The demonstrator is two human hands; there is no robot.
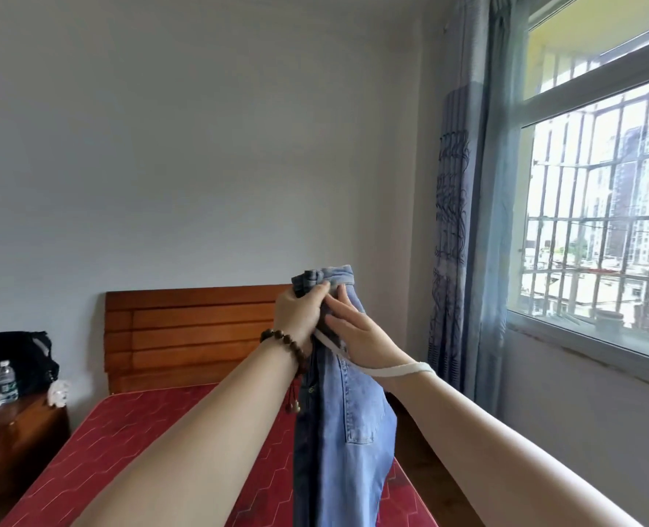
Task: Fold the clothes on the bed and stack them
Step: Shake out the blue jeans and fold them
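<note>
A pair of light blue jeans (349,431) hangs upright in the air above the red mattress (125,443), doubled lengthwise with a back pocket facing me. My left hand (302,313), with a bead bracelet on its wrist, is shut on the waistband at the top. My right hand (357,329) lies against the waistband just below and to the right, fingers spread on the denim. A white drawstring (387,370) runs from the waistband over my right wrist. The jeans' lower legs drop out of view at the bottom edge.
A wooden headboard (186,332) stands against the grey wall. At the left, a wooden nightstand (14,439) carries a black bag (18,359) and a water bottle (7,382). Blue curtains (463,222) and a barred window (597,230) are on the right.
</note>
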